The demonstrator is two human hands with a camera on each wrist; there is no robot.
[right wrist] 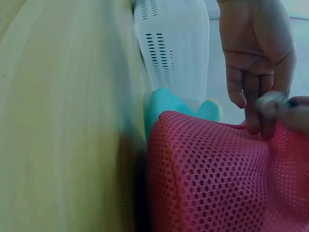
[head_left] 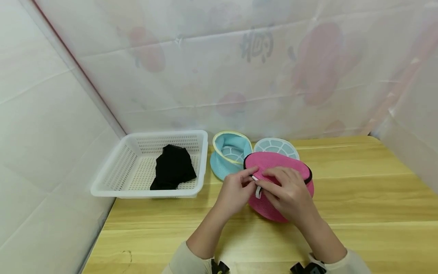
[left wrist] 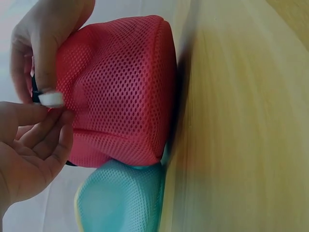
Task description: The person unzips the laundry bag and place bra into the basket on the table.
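Pink mesh bag [left wrist: 116, 87], white tab [left wrist: 51, 100] between left fingers [head_left: 247, 173] and right fingers [head_left: 270, 186]

Pink mesh bag [head_left: 265, 207], black-trimmed, upright on table [head_left: 362, 201]

Disc [head_left: 278, 146] partly behind pink bag [head_left: 268, 209]

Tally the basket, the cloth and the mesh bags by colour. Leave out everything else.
White: 1 (basket)
Black: 1 (cloth)
Light blue: 1 (yellow-rimmed mesh bag)
Pink: 1 (black-trimmed mesh bag)
Total: 4
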